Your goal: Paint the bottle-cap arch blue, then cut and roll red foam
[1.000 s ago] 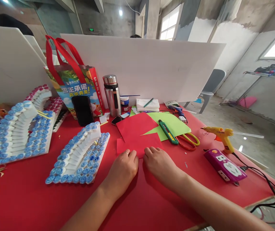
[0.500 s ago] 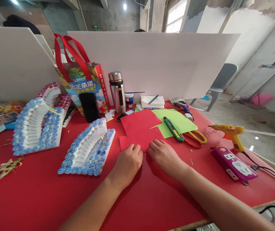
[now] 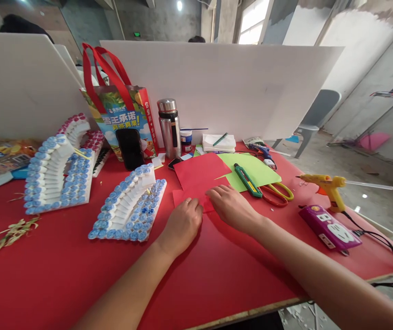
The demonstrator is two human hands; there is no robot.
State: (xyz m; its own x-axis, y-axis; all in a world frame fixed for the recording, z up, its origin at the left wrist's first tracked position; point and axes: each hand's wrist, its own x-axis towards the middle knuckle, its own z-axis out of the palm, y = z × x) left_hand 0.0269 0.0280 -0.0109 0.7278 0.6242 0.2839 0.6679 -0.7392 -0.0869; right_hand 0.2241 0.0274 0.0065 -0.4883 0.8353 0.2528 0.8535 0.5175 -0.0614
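My left hand (image 3: pixel 182 223) lies on the near edge of a red paper sheet (image 3: pixel 199 176) on the red table (image 3: pixel 62 275), fingers curled down onto the paper, a ring on one finger. My right hand (image 3: pixel 232 206) rests palm down on the same sheet just to the right, fingers stretched toward the left and pressing the paper flat. The two hands almost touch. A green paper sheet (image 3: pixel 254 169) lies partly under the red one, with a green utility knife (image 3: pixel 247 180) on it.
Scissors (image 3: pixel 275 193), a yellow glue gun (image 3: pixel 323 185) and a purple power strip (image 3: pixel 330 228) lie to the right. Two blue bottle-cap models (image 3: pixel 131 206) (image 3: pixel 57 176) sit to the left. A bag (image 3: pixel 121 119), phone (image 3: pixel 130 147) and steel flask (image 3: pixel 169 128) stand before white boards.
The view has shifted slightly. My right hand has slid further onto the red paper, toward the left; my left hand stays on the sheet's near edge.
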